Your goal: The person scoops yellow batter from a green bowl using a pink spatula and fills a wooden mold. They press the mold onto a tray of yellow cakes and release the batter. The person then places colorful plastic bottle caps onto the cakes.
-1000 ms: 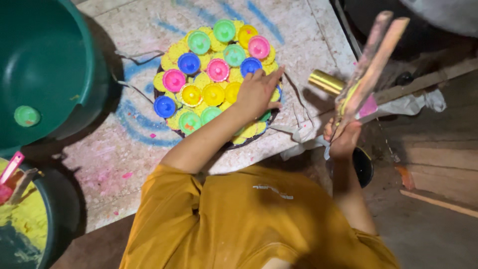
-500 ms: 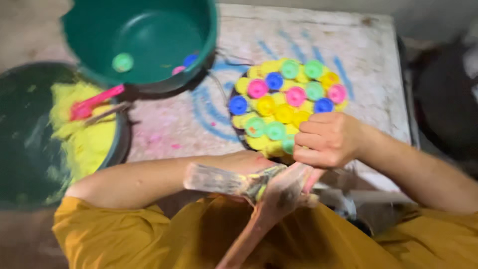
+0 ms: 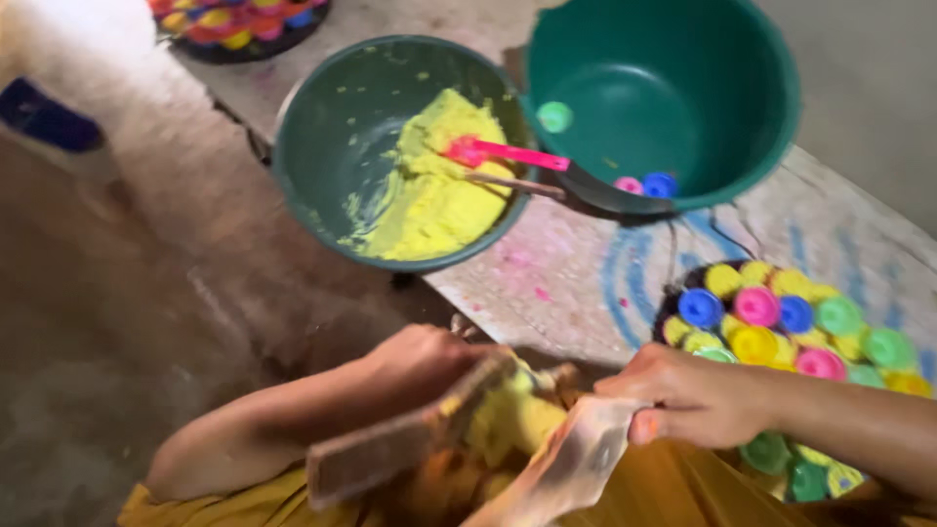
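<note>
A lump of yellow dough (image 3: 508, 415) sits low in the frame, just above the person's lap, pressed between two flat wooden paddles. The left hand (image 3: 420, 361) is closed around the end of the darker wooden paddle (image 3: 400, 444), fingers wrapped together on it, and this paddle slants down to the left. The right hand (image 3: 688, 395) grips the paler wooden paddle (image 3: 571, 468), fingers curled and clamped on its upper end; that paddle angles down toward the bottom edge. Both paddles are blurred, so their exact contact with the dough is hard to read.

Under the right forearm lies a round tray (image 3: 673, 303) packed with small coloured cup moulds (image 3: 756, 307) in yellow, pink, blue and green, resting on a stained stone slab (image 3: 576, 283). Farther up the slab stands a green bowl (image 3: 322, 117) holding more yellow dough (image 3: 429, 195), with a pink spoon (image 3: 508, 153) lying in it. Beside it, touching its rim, a larger green basin (image 3: 752, 78) tilts, holding a few loose moulds (image 3: 646, 184). At the top left edge, another tray of coloured moulds (image 3: 239, 20) is partly visible.
</note>
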